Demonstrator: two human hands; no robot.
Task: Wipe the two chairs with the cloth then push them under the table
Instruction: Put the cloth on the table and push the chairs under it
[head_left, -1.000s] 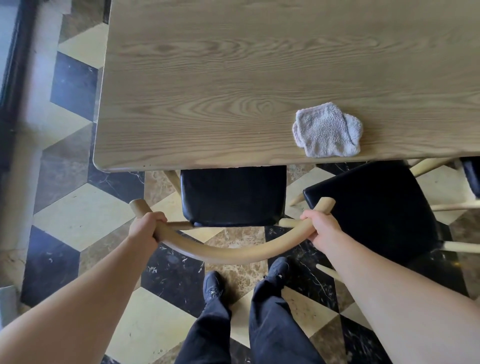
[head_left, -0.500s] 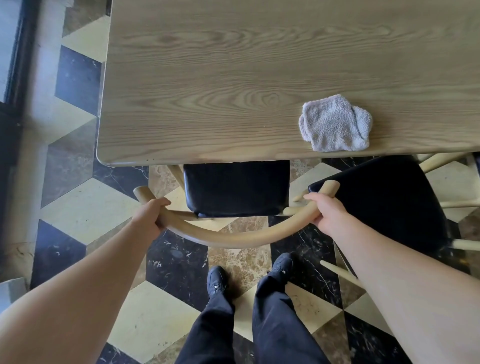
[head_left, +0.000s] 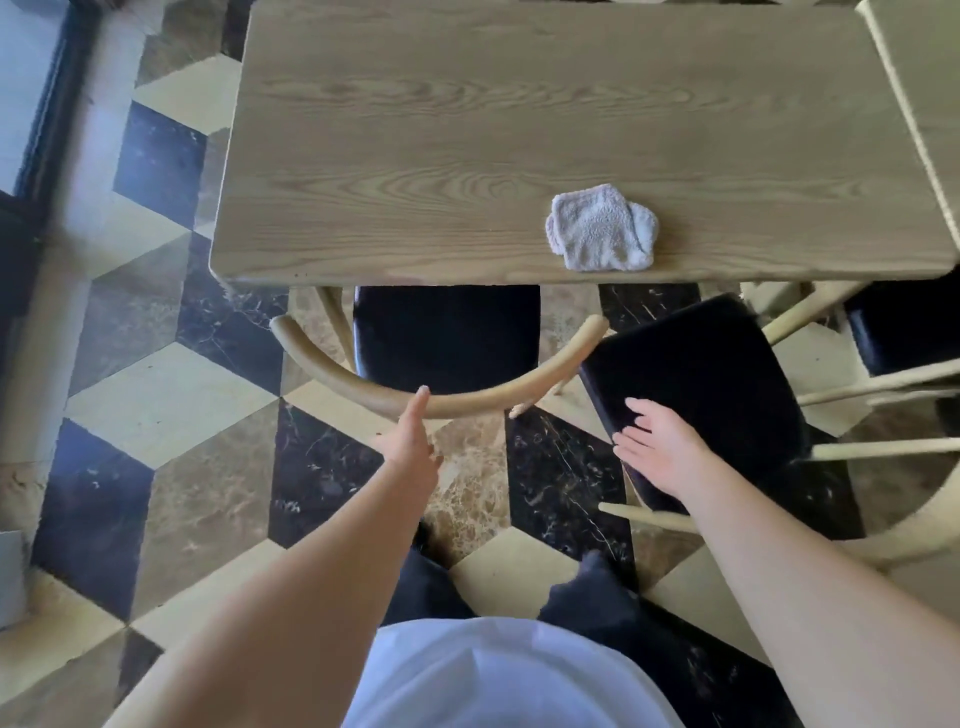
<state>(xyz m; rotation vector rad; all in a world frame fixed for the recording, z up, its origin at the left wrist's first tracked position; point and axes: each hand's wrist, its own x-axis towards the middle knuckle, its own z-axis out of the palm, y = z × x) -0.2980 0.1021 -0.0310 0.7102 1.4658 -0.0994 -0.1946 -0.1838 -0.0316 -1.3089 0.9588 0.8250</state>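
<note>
Your torso: white shirt (head_left: 498, 675) at the bottom edge, dark trousers (head_left: 587, 597) just beyond it, standing on the tiled floor (head_left: 156, 395).
Your left hand (head_left: 410, 441): released, fingers straight, holding nothing; one fingertip (head_left: 422, 392) touches the near side of the first chair's curved back rail (head_left: 467, 400) around its middle.
Your right hand (head_left: 660, 452): released, fingers spread flat; it lies over the near left corner of the second chair's black seat (head_left: 701, 374). You cannot tell whether the palm presses down or only hovers.
First chair (head_left: 447, 338): straight ahead of you, black seat partly tucked beneath the table's near edge, the rail and the rear of the seat outside that edge.
Second chair: to your right, turned at an angle, seat wholly outside the table's near edge; its pale wooden spindles (head_left: 883, 447) stick out toward the right.
Third dark seat (head_left: 904, 332): at the far right, partly under the table's near right corner.
Table (head_left: 467, 130): light wood grain, rounded corners, long near edge facing you.
Cloth (head_left: 602, 228): grey, crumpled, lying on the table close to the near edge, right of centre, apart from both hands.
Second tabletop (head_left: 930, 78): just beside the table's right edge.
</note>
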